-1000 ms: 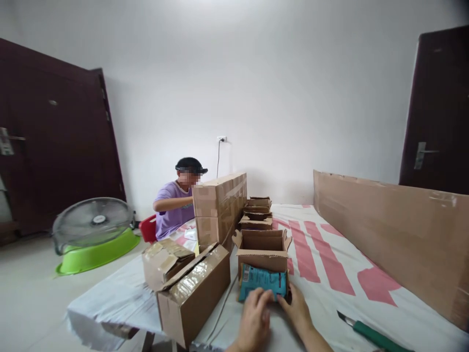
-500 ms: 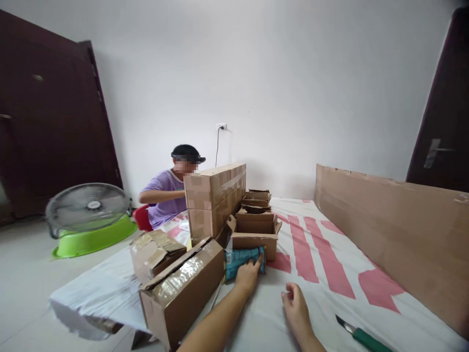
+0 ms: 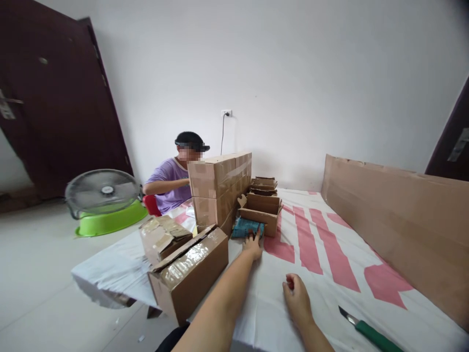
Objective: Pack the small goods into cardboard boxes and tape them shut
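My left hand [image 3: 252, 246] reaches forward with fingers spread, the fingertips on a blue packet [image 3: 245, 228] with a shiny wrapper. This packet lies on the table against the near side of an open cardboard box [image 3: 262, 210], and my fingers hide part of it. Closer to me, my right hand [image 3: 297, 299] rests over the cloth with its fingers curled in and nothing visible in them. A utility knife [image 3: 373, 332] with a green handle and bare blade lies to the right of that hand.
Stacked taped cartons [image 3: 220, 190] form a wall at centre-left. A long carton [image 3: 194, 274] and a smaller one [image 3: 163, 237] stand nearer. A tall cardboard panel [image 3: 395, 220] borders the right side. Across the table sits a person in purple [image 3: 168, 181]; a fan [image 3: 106, 193] stands left.
My left hand has reached farther forward and its fingers have spread. The blue packet has moved away from me, closer against the open box. My view has shifted slightly.
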The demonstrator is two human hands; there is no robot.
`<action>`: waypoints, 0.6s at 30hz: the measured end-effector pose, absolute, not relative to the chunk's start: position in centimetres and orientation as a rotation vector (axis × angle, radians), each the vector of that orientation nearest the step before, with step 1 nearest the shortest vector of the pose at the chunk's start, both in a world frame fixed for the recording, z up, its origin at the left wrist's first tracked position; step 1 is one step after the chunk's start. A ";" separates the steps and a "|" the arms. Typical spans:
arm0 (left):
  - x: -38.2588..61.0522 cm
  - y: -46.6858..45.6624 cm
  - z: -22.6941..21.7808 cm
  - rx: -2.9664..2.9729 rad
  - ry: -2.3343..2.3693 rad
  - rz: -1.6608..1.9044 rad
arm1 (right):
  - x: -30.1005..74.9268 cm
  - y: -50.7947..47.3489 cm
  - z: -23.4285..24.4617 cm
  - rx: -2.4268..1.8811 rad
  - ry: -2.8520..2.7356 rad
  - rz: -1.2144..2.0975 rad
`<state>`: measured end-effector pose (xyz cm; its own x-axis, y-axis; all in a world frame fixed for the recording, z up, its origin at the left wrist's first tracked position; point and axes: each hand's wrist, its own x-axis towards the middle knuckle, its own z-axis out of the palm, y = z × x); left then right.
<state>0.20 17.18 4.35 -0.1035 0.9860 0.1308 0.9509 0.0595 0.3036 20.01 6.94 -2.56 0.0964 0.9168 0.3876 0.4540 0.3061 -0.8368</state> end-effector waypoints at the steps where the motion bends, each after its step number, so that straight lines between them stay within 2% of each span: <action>1: 0.3 16.7 4.3 1.992 2.204 0.505 | 20.0 6.9 -2.4 -1.301 -1.529 0.551; 7: 1.5 7.6 3.6 1.999 2.024 0.558 | 20.2 7.0 -2.3 -1.275 -1.605 0.525; 9: 0.9 3.0 4.2 2.124 1.855 0.552 | 20.3 7.1 -2.4 -1.275 -1.652 0.536; 11: -0.9 -1.5 5.3 2.424 1.610 0.703 | 20.4 7.1 -2.5 -1.285 -1.684 0.548; 14: -5.4 -6.4 7.1 2.457 1.938 1.191 | 20.3 7.2 -2.5 -1.313 -1.701 0.538; 16: -9.0 -8.0 7.7 2.046 2.397 1.571 | 20.3 7.1 -2.5 -1.320 -1.710 0.521; 18: -12.1 -8.5 7.7 1.554 2.632 1.636 | 20.3 7.1 -2.4 -1.311 -1.724 0.513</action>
